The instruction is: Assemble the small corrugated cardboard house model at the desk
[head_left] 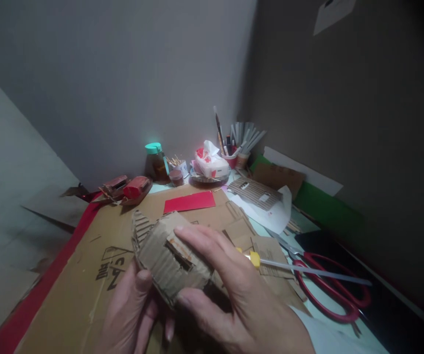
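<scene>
Both my hands hold a small model of corrugated cardboard (163,255) with a slot cut in its side, above a large flat cardboard sheet (82,285). My left hand (132,307) supports the model from below, thumb pressed on its lower edge. My right hand (230,290) wraps over its right side, fingers on top and thumb underneath. Just right of that hand lie a yellow-handled blade tool (256,259) and red-handled scissors (329,285).
A red card (189,201), cardboard scraps (267,250) and a ribbed cardboard piece on white paper (256,191) lie beyond. At the back stand a green-lidded jar (155,162), a tissue pack (212,164), cups of pens and brushes (234,147), and a red model boat (136,189). Walls close in behind and right.
</scene>
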